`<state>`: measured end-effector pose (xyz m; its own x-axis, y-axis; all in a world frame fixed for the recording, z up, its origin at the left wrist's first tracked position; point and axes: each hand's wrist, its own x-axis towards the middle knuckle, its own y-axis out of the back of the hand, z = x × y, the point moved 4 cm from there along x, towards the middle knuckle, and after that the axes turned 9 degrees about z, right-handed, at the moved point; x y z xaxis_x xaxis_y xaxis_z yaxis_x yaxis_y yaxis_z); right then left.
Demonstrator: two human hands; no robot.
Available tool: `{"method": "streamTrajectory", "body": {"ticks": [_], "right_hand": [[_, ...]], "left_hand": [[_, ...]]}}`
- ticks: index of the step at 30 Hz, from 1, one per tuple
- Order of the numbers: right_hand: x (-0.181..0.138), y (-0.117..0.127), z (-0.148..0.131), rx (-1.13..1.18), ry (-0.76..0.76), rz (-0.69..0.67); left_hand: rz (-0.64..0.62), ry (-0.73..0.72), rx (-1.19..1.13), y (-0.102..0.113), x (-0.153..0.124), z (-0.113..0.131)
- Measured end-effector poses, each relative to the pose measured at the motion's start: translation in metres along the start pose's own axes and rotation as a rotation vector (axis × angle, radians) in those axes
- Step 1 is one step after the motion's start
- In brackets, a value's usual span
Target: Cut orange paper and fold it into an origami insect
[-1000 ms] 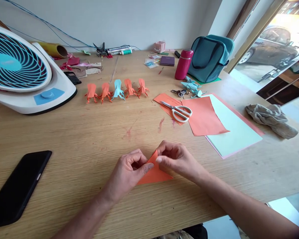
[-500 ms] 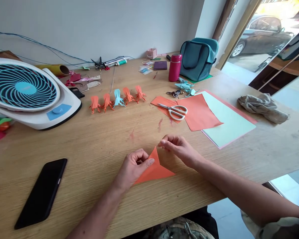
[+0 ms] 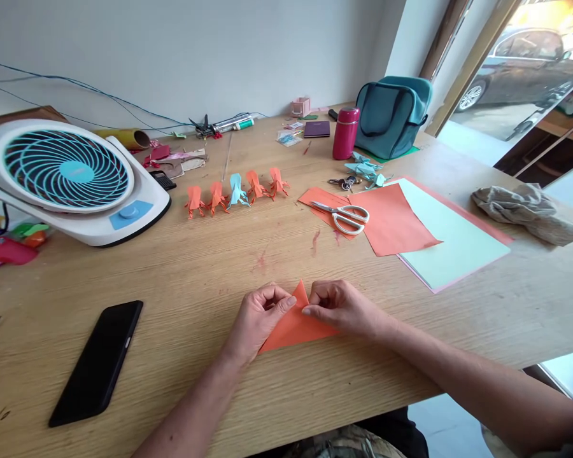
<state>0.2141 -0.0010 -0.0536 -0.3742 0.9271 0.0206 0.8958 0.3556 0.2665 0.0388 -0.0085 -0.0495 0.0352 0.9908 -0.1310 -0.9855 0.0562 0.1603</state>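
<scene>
A folded sheet of orange paper (image 3: 296, 329) lies near the front of the table, one peak pointing away from me. My left hand (image 3: 265, 318) pinches its left side, thumb on top close to the peak. On the right side, my right hand (image 3: 341, 308) is closed with thumb and forefinger on the paper's edge just below the tip. The paper's right corner is partly hidden under this hand. Farther back stands a row of folded paper figures, several orange (image 3: 216, 197) and one light blue (image 3: 237, 189).
White-handled scissors (image 3: 348, 218) lie on orange sheets (image 3: 396, 219), beside pale green paper (image 3: 458, 238). A black phone (image 3: 98, 362) rests at left, below a fan (image 3: 76, 175). Behind are a pink flask (image 3: 346, 133), a teal bag (image 3: 394, 117) and keys (image 3: 347, 183). A crumpled cloth (image 3: 528, 210) sits at right.
My right hand has come down from beside the tip onto the paper's right edge and closed there. My left hand stays on the left side. The view has shifted slightly left.
</scene>
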Motion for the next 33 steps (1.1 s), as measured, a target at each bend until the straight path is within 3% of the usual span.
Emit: {"method": "streamTrajectory", "body": {"ticks": [6,11,18,27,33], "right_hand": [[-0.0012,-0.0023,-0.0027,0.012,0.038,-0.028],[-0.0005,-0.0006,-0.0059,-0.033,0.079,0.043],[-0.0022,-0.0031,-0.0054,-0.001,0.096,0.021],[-0.0027,-0.0063,-0.0046,0.007,0.138,0.043],[-0.0035,-0.01,-0.0009,-0.105,0.132,0.048]], "left_hand": [[0.003,-0.05,0.035,0.0037,-0.0002,0.0051],[-0.028,-0.028,0.07,0.0042,0.0019,0.0007],[-0.047,-0.155,0.161,0.0036,0.0022,0.0025],[-0.097,-0.186,0.199,0.0035,0.0036,0.0014],[-0.191,-0.173,0.225,-0.0013,0.0043,-0.0025]]}}
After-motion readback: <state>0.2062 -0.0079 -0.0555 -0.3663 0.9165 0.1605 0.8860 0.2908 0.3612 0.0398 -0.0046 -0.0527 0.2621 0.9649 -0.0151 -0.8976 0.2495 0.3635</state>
